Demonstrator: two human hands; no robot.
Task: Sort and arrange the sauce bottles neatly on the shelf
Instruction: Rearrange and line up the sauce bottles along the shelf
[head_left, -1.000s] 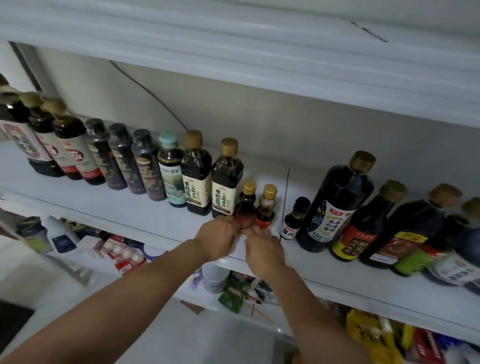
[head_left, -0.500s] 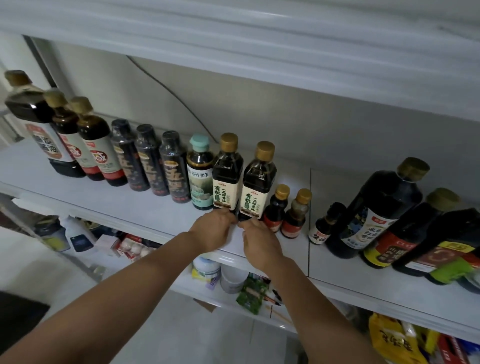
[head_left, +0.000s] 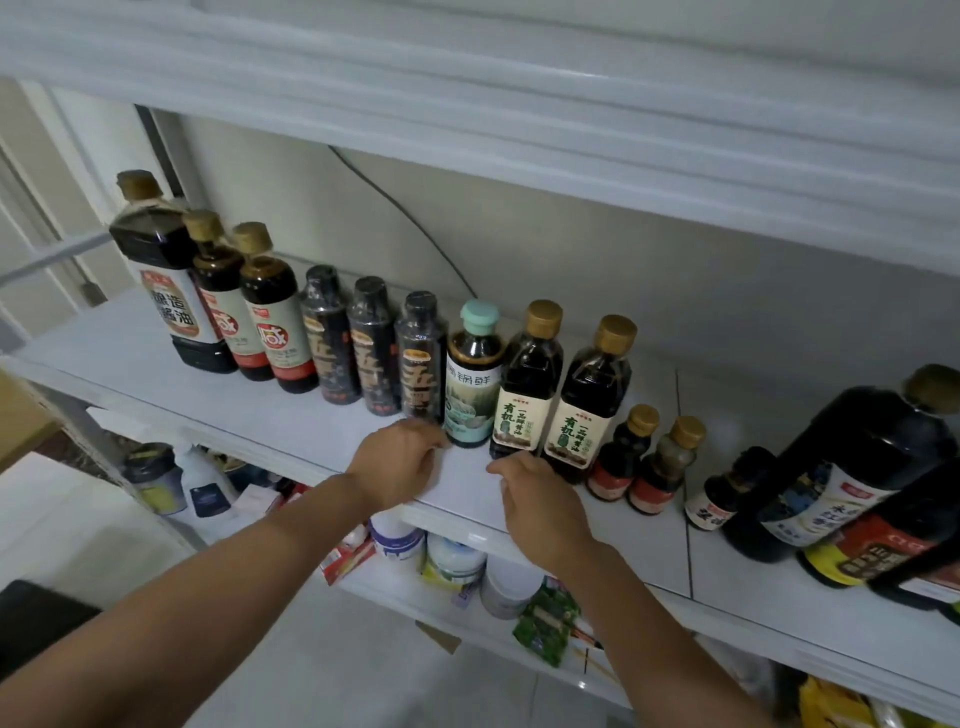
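Observation:
A row of dark sauce bottles stands on the white shelf (head_left: 291, 421). At its middle is a teal-capped bottle (head_left: 471, 379), then two gold-capped bottles with cream labels (head_left: 529, 384) (head_left: 589, 400), then two small gold-capped bottles (head_left: 621, 457) (head_left: 662, 467). My left hand (head_left: 397, 462) rests on the shelf in front of the black shrink-wrapped bottle (head_left: 420, 358), fingers curled, holding nothing. My right hand (head_left: 540, 501) lies on the shelf with its fingertips at the base of the left cream-label bottle, not gripping it.
Three big label bottles (head_left: 166, 291) stand at the left end of the row. Large dark bottles (head_left: 831, 467) lean at the right. A shelf overhangs above (head_left: 519, 104). The lower shelf holds white jars (head_left: 452, 558), boxes and a green packet (head_left: 545, 623).
Both hands have slid left along the shelf front, from the two small gold-capped bottles to the cream-label and teal-capped bottles. The view has panned left with them.

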